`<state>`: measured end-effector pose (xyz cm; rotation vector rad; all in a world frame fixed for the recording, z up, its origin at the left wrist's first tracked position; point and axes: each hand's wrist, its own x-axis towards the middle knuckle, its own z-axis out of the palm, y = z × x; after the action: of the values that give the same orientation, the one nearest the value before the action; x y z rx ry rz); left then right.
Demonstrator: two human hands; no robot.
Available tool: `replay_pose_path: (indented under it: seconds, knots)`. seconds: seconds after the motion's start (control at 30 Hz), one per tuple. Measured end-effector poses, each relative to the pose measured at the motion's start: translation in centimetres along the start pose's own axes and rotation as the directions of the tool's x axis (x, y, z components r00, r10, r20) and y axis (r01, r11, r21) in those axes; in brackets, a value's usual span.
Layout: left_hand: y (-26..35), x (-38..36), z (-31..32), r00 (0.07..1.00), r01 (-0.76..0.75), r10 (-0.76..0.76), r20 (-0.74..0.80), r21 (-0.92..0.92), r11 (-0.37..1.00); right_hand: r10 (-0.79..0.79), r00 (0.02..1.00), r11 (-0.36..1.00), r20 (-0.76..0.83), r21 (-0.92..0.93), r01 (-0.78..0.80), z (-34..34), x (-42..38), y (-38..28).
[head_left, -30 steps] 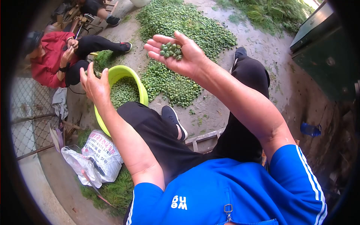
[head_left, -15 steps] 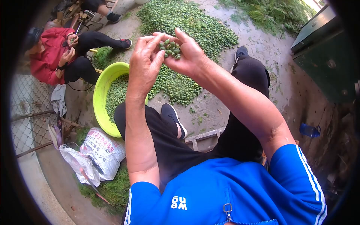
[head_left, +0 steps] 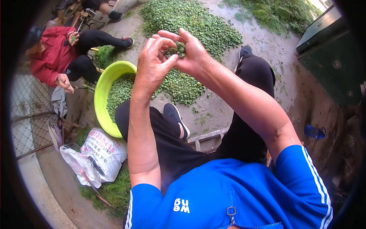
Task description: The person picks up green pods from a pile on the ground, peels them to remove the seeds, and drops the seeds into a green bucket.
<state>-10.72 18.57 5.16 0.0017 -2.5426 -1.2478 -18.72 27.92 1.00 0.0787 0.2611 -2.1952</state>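
Several small green cones (head_left: 179,49) lie in the palm of my right hand (head_left: 192,53), whose fingers curl up around them. My left hand (head_left: 152,61) meets it from the left, its thumb and fingers bent at the edge of the cones. What the left fingertips pinch is too small to make out. Below and beyond both hands spreads a large heap of green cones (head_left: 183,23) on the ground. A yellow-green tub (head_left: 101,103) with more cones inside stands to the left, beside my knee.
A person in a red jacket (head_left: 57,47) sits at the left. A white sack (head_left: 108,152) lies on green branches near the tub. Cut branches (head_left: 274,13) lie at the back right, near a dark green cabinet (head_left: 331,57). A blue bottle (head_left: 314,132) is on the right.
My left fingers have bent further over the cones, and the right fingers have curled in. The person in red has lowered one hand towards the tub, and the hands have parted.
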Motion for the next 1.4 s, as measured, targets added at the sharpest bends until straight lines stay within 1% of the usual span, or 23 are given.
replay_pose_path:
  seconds: [0.23,0.33,0.4,0.53,0.63,0.67,0.7,0.73,0.77,0.8,0.83,0.87,0.9,0.97,1.0,1.1,1.2,1.23,1.27,1.3,1.33,1.37,1.4]
  knots:
    - [-0.2,0.1,0.6,0.999,0.005,-0.004,-0.032,0.041,0.999,-0.046,0.998,0.997,-0.05,-0.063,0.043,0.2,-0.1,-0.1]
    - [-0.7,0.2,0.8,0.998,0.046,-0.045,-0.05,0.023,0.999,-0.065,0.997,0.998,-0.042,-0.027,0.064,-0.2,0.4,0.1]
    - [-0.6,0.2,1.2,0.995,-0.026,0.039,-0.089,0.143,0.989,-0.062,0.997,0.998,-0.054,-0.014,0.061,-0.5,0.6,0.2]
    - [-0.5,0.3,1.6,0.993,0.0,0.017,-0.118,0.147,0.989,-0.065,0.996,0.998,-0.056,-0.001,0.065,-0.8,0.7,0.3]
    - [-1.0,0.3,1.3,0.994,0.062,-0.051,-0.1,0.113,0.992,-0.075,0.994,0.997,-0.075,0.031,0.078,-0.9,0.9,0.3]
    - [-1.3,0.3,0.9,0.99,0.125,-0.136,-0.045,-0.189,0.974,-0.075,0.994,0.996,-0.075,0.032,0.077,-0.9,1.0,0.2]
    - [-1.5,0.4,0.5,0.979,0.19,-0.199,0.031,-0.47,0.862,-0.05,0.997,0.991,-0.064,0.119,0.058,-0.9,1.0,0.0]
    - [-2.1,0.4,0.2,0.982,0.171,-0.182,0.041,-0.589,0.79,-0.026,0.998,0.978,-0.05,0.205,0.036,-0.9,1.0,-0.1]
    - [-2.3,0.5,-0.4,0.983,0.17,-0.182,0.039,-0.587,0.791,-0.025,0.999,0.978,-0.047,0.205,0.034,-0.9,0.9,-0.1]
    - [-2.6,0.6,-1.1,0.964,0.232,-0.243,0.111,-0.799,0.554,-0.051,0.998,0.976,-0.045,0.209,0.06,-0.5,0.7,-0.1]
    - [-2.7,0.7,-1.5,0.941,0.27,-0.277,0.196,-0.927,0.26,-0.076,0.996,0.973,-0.042,0.214,0.083,0.0,0.4,0.0]
    - [-2.8,0.8,-1.8,0.941,0.264,-0.237,0.241,-0.962,0.071,-0.081,0.996,0.974,-0.045,0.21,0.089,0.3,0.3,-0.1]
    - [-2.6,0.7,-1.9,0.942,0.259,-0.239,0.234,-0.963,0.078,-0.075,0.996,0.974,-0.038,0.211,0.082,0.3,0.3,-0.2]
    - [-2.0,0.7,-2.0,0.935,0.244,-0.222,0.278,-0.955,-0.171,-0.07,0.997,0.983,0.011,0.169,0.067,0.0,0.4,-0.3]
    - [-2.8,0.7,-2.1,0.95,0.267,-0.106,0.293,-0.941,-0.209,-0.071,0.997,0.983,0.024,0.17,0.066,0.0,0.4,-0.3]
    - [-4.3,0.8,-2.7,0.961,0.212,-0.146,0.234,-0.965,-0.152,-0.079,0.997,0.978,0.027,0.197,0.072,0.0,0.4,-0.3]
    - [-5.6,0.3,-7.1,0.95,0.087,-0.306,0.055,-0.992,0.091,-0.074,0.995,0.981,0.061,0.185,0.062,0.1,0.3,-0.5]
    - [-6.5,-0.4,-8.9,0.901,0.037,-0.414,-0.13,-0.928,0.371,-0.074,0.994,0.982,0.079,0.181,0.058,0.1,0.2,-0.5]
    - [-5.4,-1.0,-10.0,0.747,0.093,-0.516,-0.42,-0.702,0.706,-0.066,0.992,0.982,0.108,0.184,0.046,0.2,0.0,-0.6]
    - [-5.9,-2.0,-11.4,0.755,0.197,-0.461,-0.467,-0.509,0.838,-0.074,0.992,0.981,0.106,0.185,0.053,0.3,-0.1,-0.6]
    - [-8.5,-2.7,-13.3,0.769,0.395,-0.372,-0.52,-0.071,0.916,-0.061,0.989,0.981,0.131,0.193,0.035,0.4,-0.2,-0.7]
    - [-13.2,-3.7,-15.0,0.814,0.46,-0.07,-0.577,0.565,0.685,-0.047,0.987,0.98,0.156,0.199,0.015,0.5,-0.3,-0.7]
    - [-13.0,-3.9,-14.6,0.803,0.472,-0.001,-0.597,0.634,0.612,-0.038,0.987,0.981,0.155,0.195,0.007,0.6,-0.2,-0.7]
